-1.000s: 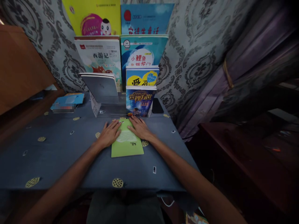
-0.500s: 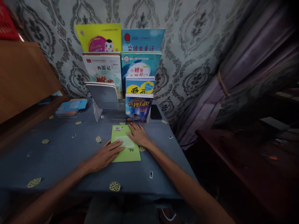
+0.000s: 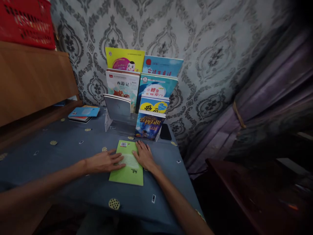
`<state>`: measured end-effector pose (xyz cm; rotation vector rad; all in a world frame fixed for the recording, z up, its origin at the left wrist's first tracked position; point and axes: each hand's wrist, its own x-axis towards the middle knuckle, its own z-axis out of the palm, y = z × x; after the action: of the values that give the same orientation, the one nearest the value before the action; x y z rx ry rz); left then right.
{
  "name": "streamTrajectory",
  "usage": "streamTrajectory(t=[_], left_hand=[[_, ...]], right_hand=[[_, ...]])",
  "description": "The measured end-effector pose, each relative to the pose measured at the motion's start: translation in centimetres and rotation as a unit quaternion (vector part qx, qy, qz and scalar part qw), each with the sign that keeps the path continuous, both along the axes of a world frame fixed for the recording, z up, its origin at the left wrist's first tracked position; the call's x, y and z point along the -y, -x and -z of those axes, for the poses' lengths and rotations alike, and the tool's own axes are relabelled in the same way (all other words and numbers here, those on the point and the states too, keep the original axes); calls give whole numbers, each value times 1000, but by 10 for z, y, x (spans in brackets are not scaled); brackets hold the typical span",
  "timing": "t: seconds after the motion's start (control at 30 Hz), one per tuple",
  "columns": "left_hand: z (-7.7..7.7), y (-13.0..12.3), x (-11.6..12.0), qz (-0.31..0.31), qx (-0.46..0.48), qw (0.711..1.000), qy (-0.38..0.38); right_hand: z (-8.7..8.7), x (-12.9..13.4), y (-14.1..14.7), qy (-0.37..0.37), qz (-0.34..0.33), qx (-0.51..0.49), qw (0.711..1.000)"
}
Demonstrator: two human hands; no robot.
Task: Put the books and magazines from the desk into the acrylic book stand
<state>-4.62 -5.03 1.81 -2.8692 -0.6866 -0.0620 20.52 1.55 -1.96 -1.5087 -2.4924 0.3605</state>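
A light green book [image 3: 129, 178] lies flat on the table, a barcode near its far edge. Across its left side rests my left hand [image 3: 106, 161], open with the fingers spread. My right hand [image 3: 144, 155] is open too, lying along the book's right edge with its fingertips by the far corner. Just beyond the book stands a clear tiered book stand [image 3: 122, 127]. It carries a dark blue book [image 3: 149, 125] in front, a yellow and blue book [image 3: 154, 103], a white book [image 3: 123, 85] and several others behind. A grey book [image 3: 118, 106] leans at the stand's left.
A small pile of books [image 3: 84, 112] lies at the table's back left, near a wooden cabinet [image 3: 36, 85] bearing a red basket [image 3: 31, 24]. A black phone [image 3: 165, 132] sits right of the stand. The patterned tablecloth [image 3: 61, 163] covers the table; a curtain [image 3: 220, 137] hangs at right.
The camera view has turned, so the stand and books appear lower and further right. My left hand has shifted slightly outward toward the book's left edge; both hands stay on the green book.
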Motion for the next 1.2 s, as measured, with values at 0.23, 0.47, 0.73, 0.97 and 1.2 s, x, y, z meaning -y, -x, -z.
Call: streamTrajectory(t=[0.23,0.47,0.73,0.97,1.2], left_hand=[[-21,-7,-8,76,-14,996,-42],[-5,-9,-22,110,-17,992,-61],[42,-9,-45,-33,66,997,17],[56,-9,-70,-103,278,936,192],[35,0,-73,-185,454,797,353]], right_hand=[[5,-2,-1,-4,-4,-14,1000],[4,-2,-4,-16,-13,-20,1000],[4,-4,-5,-18,-15,-22,999],[5,-14,-8,7,-13,-83,996],[-1,-9,-15,68,-25,-294,953]])
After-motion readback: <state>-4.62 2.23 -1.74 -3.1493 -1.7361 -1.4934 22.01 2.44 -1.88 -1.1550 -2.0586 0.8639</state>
